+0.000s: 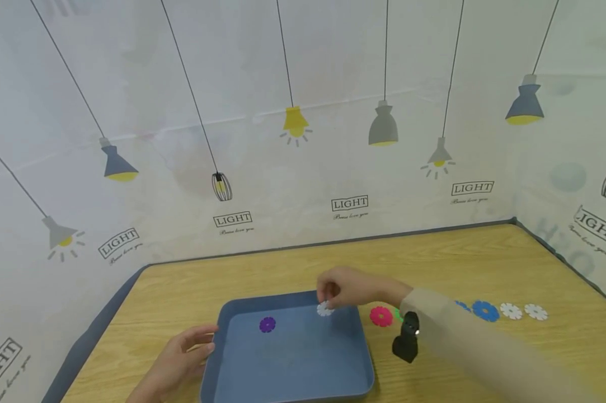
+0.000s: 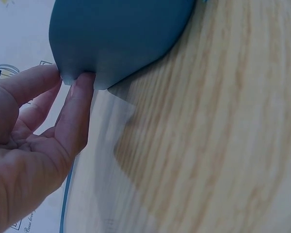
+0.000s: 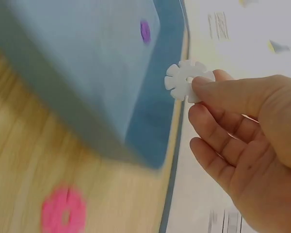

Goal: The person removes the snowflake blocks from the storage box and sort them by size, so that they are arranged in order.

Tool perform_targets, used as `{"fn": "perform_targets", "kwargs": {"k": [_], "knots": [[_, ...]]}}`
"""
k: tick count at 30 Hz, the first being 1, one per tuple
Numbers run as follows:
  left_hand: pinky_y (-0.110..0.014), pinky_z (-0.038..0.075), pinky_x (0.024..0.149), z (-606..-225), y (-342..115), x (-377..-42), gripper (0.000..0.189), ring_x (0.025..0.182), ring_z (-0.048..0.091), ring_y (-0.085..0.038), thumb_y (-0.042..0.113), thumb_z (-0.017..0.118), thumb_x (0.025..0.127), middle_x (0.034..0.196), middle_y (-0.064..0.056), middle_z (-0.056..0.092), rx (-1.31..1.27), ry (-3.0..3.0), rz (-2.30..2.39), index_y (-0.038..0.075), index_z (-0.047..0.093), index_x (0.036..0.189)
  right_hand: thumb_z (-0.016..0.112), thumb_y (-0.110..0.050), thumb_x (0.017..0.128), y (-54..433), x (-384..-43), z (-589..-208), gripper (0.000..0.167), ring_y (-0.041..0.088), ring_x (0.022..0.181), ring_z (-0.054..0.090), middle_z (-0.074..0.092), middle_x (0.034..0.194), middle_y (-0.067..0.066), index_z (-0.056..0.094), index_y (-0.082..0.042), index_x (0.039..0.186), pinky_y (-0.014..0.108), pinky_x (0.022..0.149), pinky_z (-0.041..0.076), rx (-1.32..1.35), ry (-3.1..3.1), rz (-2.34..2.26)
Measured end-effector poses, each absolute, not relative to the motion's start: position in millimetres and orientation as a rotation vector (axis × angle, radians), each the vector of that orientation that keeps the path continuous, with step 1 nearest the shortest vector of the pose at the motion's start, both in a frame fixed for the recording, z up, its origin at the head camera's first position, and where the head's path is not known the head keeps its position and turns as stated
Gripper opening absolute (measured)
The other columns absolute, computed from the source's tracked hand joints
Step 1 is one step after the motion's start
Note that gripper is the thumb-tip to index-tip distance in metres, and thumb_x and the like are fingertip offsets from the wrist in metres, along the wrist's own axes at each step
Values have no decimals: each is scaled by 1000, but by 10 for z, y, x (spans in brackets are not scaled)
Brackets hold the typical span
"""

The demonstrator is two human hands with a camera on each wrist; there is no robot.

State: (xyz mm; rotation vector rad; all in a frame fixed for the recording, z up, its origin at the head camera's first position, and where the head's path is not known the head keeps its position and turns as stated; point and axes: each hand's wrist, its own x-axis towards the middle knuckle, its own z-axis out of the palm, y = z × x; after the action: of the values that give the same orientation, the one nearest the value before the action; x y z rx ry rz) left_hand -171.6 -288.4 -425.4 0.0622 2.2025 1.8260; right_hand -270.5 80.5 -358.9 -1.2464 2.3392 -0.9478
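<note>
A blue tray [image 1: 287, 358] with raised sides stands on the wooden table. Over its far right part, my right hand [image 1: 350, 286] holds a small white notched disc [image 1: 325, 308]. The right wrist view shows thumb and forefinger pinching that disc [image 3: 180, 80] at its edge, the other fingers loosely bent. On the tray floor lies a purple flower-shaped disc [image 1: 267, 324]. My left hand [image 1: 179, 355] is at the tray's left side; in the left wrist view its thumb and fingertips touch the tray's edge [image 2: 121, 43], with the fingers nearly straight.
Right of the tray lie a pink disc [image 1: 381, 316] and a green disc [image 1: 398, 314] partly hidden by my sleeve. Farther right are a blue disc [image 1: 485, 310], another partly covered blue one, and two white discs [image 1: 536, 312]. A lamp-printed wall covering [image 1: 303, 224] borders the table.
</note>
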Motion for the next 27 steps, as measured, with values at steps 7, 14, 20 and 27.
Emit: {"fn": "perform_targets", "kwargs": {"k": [7,14,20,27], "knots": [[-43,50,81,-4249,-2862,-1732,52,105,52,-24,17,59,91,123,-20,45,49,2208,1808,-9,38,132,63,-2,83,1716,-2784,-3648,7,12,66,47,52,74,0,59,-6,86,24,59,45,-1125,2454,-1067],[-43,50,82,-4250,-2876,-1742,52,105,51,-23,16,59,91,122,-19,46,53,2200,1812,-9,38,132,64,-4,84,2630,-2784,-3836,8,9,67,48,53,78,0,59,-3,89,25,57,46,-1024,2619,-1107],[-43,49,83,-4237,-2903,-1730,53,105,53,-23,16,58,91,123,-18,47,63,2180,1805,-10,36,132,63,-2,84,3278,-2734,-4001,7,7,64,46,52,77,0,59,-3,90,26,53,44,-913,2762,-1060],[-43,50,82,-4245,-2927,-1707,55,105,53,-25,18,58,91,125,-20,46,45,2199,1776,-11,35,132,58,-1,88,3758,-2641,-4143,12,5,66,49,53,81,4,54,7,95,27,55,45,-642,2832,-1040]]}}
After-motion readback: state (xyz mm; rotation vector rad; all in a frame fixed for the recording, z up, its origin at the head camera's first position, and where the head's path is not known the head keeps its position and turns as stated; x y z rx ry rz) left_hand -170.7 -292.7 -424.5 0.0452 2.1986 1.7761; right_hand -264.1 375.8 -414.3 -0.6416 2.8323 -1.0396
